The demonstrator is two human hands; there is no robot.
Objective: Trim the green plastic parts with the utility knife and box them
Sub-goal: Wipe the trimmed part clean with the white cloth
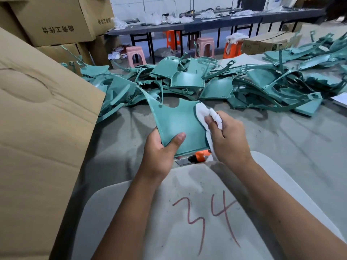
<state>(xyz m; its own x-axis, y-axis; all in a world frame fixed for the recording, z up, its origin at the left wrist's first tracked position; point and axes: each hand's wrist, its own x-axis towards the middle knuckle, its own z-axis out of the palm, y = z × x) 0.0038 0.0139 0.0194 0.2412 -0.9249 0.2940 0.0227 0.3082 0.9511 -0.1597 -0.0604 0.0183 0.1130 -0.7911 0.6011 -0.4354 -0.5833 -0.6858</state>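
A flat green plastic panel is held upright above the grey table covering, gripped at its lower left corner by the left hand, whose thumb is pressed flat across the front face while the fingers are curled behind it. The panel's right edge is met by a crumpled white cloth, which is pinched in the curled fingers of the right hand. Just below the panel's bottom edge, an orange utility knife is seen lying on the table, partly hidden by the right wrist. A large heap of green plastic parts is spread across the far side of the table, well apart from the hands, with a strip of bare covering left between. The flap of a cardboard box crowds the left edge. A pale board marked "34" is lying nearest the person.
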